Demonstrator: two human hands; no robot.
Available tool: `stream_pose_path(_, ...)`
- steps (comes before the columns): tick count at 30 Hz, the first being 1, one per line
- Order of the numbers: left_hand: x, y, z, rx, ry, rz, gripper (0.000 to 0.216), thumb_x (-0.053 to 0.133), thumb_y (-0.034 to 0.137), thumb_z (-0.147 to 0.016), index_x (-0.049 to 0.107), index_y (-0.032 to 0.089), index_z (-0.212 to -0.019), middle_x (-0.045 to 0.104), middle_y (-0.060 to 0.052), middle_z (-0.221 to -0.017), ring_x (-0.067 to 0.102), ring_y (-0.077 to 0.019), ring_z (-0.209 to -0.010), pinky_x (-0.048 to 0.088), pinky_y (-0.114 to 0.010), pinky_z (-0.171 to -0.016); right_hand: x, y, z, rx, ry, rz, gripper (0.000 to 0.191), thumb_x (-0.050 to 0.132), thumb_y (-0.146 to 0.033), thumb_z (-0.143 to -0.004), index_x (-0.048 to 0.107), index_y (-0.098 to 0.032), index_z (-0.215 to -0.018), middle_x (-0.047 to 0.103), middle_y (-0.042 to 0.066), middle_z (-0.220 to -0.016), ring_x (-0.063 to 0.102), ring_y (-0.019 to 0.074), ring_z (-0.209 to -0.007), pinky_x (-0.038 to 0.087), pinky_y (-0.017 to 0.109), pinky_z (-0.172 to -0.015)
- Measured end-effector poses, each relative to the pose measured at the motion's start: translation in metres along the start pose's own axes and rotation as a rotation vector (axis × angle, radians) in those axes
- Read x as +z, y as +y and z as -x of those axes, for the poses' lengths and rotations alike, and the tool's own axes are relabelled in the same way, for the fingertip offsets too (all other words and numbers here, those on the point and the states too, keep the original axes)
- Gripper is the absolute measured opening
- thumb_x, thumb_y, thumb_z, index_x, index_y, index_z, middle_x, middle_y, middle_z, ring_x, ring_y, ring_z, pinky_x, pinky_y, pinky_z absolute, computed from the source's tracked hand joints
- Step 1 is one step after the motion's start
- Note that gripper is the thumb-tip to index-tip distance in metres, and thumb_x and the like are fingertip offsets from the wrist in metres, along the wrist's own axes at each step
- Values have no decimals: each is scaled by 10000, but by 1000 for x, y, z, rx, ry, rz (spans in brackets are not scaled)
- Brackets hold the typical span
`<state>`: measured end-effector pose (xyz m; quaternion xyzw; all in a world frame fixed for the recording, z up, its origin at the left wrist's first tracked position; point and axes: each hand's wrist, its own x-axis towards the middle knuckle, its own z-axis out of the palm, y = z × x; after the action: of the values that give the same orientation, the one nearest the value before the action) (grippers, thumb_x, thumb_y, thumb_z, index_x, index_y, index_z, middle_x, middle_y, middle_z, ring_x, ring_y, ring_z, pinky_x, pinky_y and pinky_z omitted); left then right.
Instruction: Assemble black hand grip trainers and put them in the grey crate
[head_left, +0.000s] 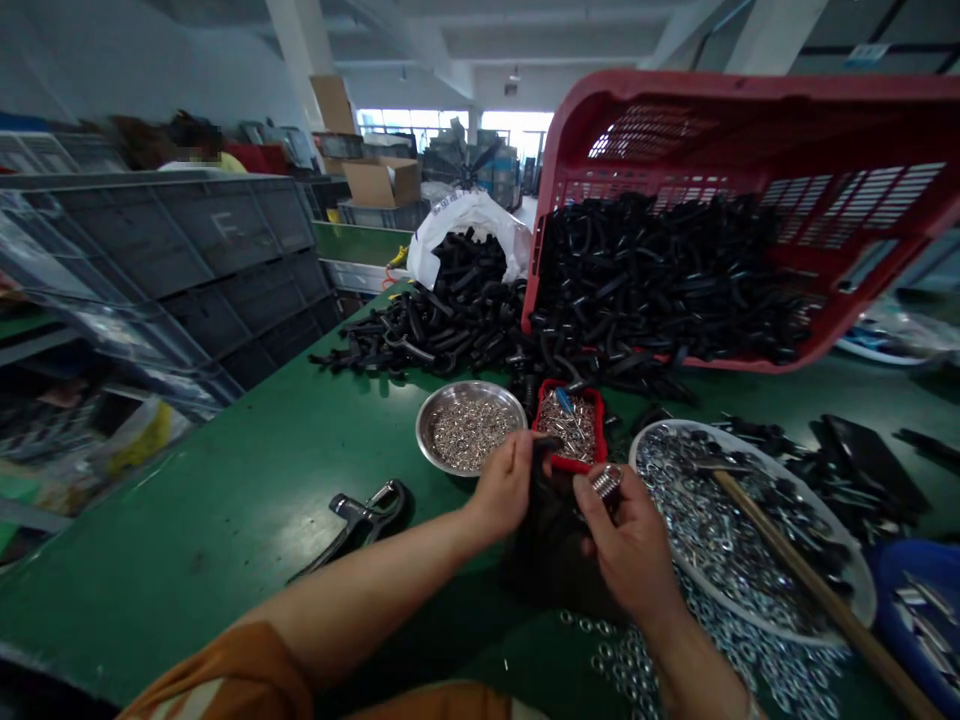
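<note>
In front of me, my left hand [501, 482] is closed around a dark piece [549, 443], probably one of the black plastic parts; most of it is hidden by the fingers. To the right, my right hand [634, 545] pinches a shiny coil spring [606, 482] between thumb and fingers. Below and between both hands is a dark block-like shape [559, 560], too dim to make out. A steel bowl of small metal pieces [469, 432] and a red tray of small metal pins [571, 462] sit just beyond the hands. A black, forked tool-like assembly [367, 515] lies on the left.
Black plastic parts [442, 330] pile up at the back, spilling from a tipped red crate [592, 90] and a white bag [427, 235]. A hammer [795, 560] rests across an oval tub [862, 590] of metal parts. Loose nuts [637, 660] lie nearby. Grey crates [195, 240] stand left.
</note>
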<state>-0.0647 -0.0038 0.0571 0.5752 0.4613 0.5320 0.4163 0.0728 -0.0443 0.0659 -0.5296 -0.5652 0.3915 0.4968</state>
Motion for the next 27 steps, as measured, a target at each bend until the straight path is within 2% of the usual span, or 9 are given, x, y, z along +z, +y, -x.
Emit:
stream_pose_path(2, 25, -8, 5, -24, 14, 40, 432, 221, 494, -882, 500, 172, -807, 519, -4, -646, 498, -121, -605, 439, -249, -599, -5, 3, 3, -23, 3, 58, 210, 531, -407, -788, 480, -213, -851, 515, -25, -661, 476, 103, -500, 404, 215, -447)
stream_pose_path(5, 38, -15, 7, -21, -6, 20, 408, 236, 477, -886, 487, 171, -783, 492, 4, -637, 475, -115, -593, 413, -237, -572, -12, 13, 5, -55, 25, 167, 175, 492, -387, -818, 455, -217, -834, 537, -13, -690, 526, 130, -582, 425, 242, -531)
stream_pose_path(10, 35, -9, 5, 114, -22, -224, 304, 279, 394, -894, 492, 183, -840, 540, -16, -732, 511, -134, -689, 409, -254, -658, -18, 20, 3, -163, 55, 366, 142, 464, -354, -837, 436, -215, -827, 540, 4, -706, 520, 149, -633, 411, 264, -598)
stream_pose_path(14, 38, -7, 9, 166, -96, -294, 308, 245, 354, -903, 498, 184, -860, 568, -42, -801, 532, -153, -761, 407, -271, -706, -17, 20, 2, -184, -59, 433, 124, 433, -331, -849, 433, -210, -826, 553, 12, -702, 525, 152, -625, 402, 259, -584)
stream_pose_path(19, 39, -12, 15, 127, -159, -282, 361, 200, 368, -910, 487, 178, -805, 543, -37, -755, 511, -144, -712, 397, -261, -679, -18, 31, 2, -219, -77, 455, 135, 399, -320, -860, 450, -196, -851, 571, 26, -714, 540, 156, -637, 401, 256, -581)
stream_pose_path(23, 35, -13, 13, 99, -267, -290, 348, 230, 379, -905, 458, 177, -738, 478, -2, -669, 467, -126, -634, 370, -246, -619, -20, 38, 0, -249, -160, 531, 154, 388, -312, -853, 455, -175, -877, 579, 34, -676, 551, 167, -598, 390, 260, -532)
stream_pose_path(25, 34, -14, 12, 94, -297, -259, 342, 251, 381, -901, 449, 174, -714, 468, 3, -665, 458, -121, -635, 364, -241, -620, -20, 39, 2, -249, -137, 544, 168, 380, -323, -857, 454, -174, -880, 579, 37, -677, 557, 171, -597, 388, 262, -528)
stream_pose_path(27, 34, -15, 13, 66, -276, -206, 347, 255, 386, -900, 446, 171, -706, 465, 6, -665, 450, -116, -634, 364, -238, -625, -19, 36, 5, -221, -93, 541, 178, 381, -347, -863, 453, -184, -855, 579, 35, -684, 563, 170, -605, 391, 261, -539)
